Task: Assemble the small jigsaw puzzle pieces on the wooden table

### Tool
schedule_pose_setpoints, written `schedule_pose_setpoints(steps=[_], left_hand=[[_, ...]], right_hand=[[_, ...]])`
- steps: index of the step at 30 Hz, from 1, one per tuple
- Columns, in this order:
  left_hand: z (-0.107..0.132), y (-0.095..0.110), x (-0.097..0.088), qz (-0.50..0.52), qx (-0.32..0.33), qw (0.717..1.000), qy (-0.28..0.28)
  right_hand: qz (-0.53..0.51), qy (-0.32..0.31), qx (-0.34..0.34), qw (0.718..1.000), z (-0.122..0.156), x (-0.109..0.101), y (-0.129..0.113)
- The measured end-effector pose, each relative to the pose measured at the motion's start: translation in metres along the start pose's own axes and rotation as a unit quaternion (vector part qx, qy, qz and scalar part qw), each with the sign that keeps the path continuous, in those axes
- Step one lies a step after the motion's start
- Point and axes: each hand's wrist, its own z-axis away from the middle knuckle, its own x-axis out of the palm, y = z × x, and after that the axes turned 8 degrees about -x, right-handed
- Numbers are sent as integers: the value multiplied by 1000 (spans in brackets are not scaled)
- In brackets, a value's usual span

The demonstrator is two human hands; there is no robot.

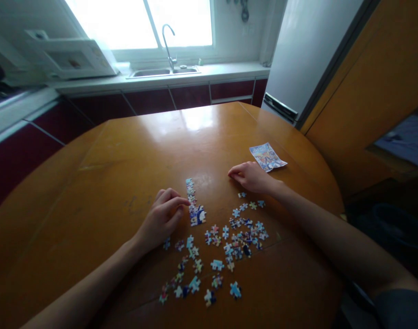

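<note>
A partly joined jigsaw strip (197,215) stands upright from my view, a narrow column widening into a block at its near end. My left hand (166,214) rests at its left side, index finger stretched out to the strip's edge, the other fingers loosely bent. Farther right, my right hand (251,177) lies low over the table with thumb and fingertips drawn together; anything between them is too small to make out. Beside that hand is a creased picture sheet (267,156). Loose jigsaw pieces (235,290) lie scattered nearer me, with a denser cluster (245,242) below my right hand.
The brown wooden table (126,155) has a rounded edge. Beyond it are a counter with a sink (150,72) and faucet (169,45), a white microwave (71,59) at left, and a refrigerator (304,50) at right.
</note>
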Motion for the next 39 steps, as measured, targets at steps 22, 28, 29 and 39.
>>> schedule_pose_setpoints(steps=[22,28,29,39], left_hand=[[1,3,1,8,-12,1000,1],[0,-1,1,47,-57,997,16],[-1,-3,1,66,-71,995,22],[-2,-2,3,107,-104,988,38]], right_hand=[[-9,-16,-16,1000,4,-1,1],[-6,-21,-16,1000,5,-2,1],[-6,-23,-15,1000,5,-2,1],[-15,-34,-14,999,6,-3,1]])
